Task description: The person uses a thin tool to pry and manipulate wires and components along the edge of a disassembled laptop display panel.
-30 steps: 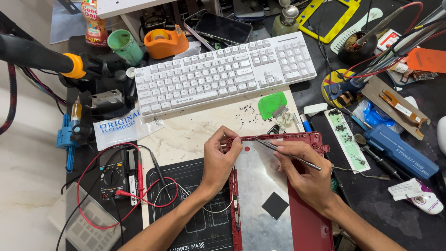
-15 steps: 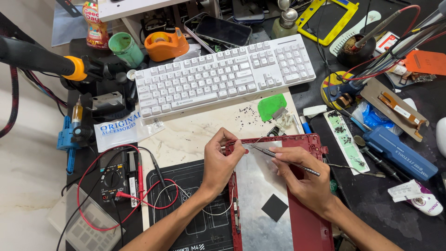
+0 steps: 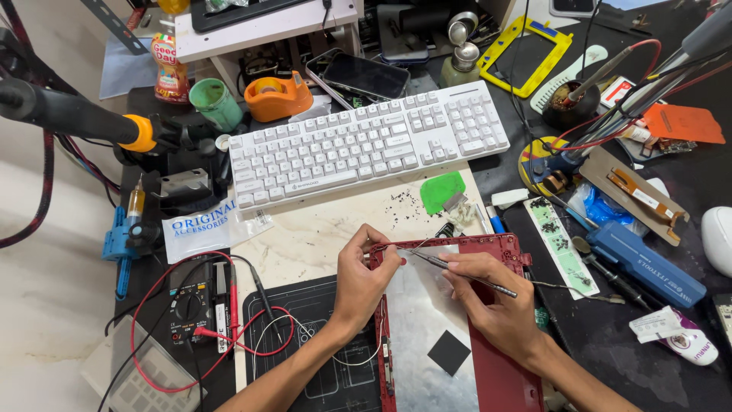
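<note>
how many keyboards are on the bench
1: a white keyboard lies across the bench above the marble slab, beyond both hands. Clutter could hide another.

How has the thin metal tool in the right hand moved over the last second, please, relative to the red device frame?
Yes. The thin metal tool has slid left along the red device frame, its tip now at the top-left corner by the left hand.
</note>
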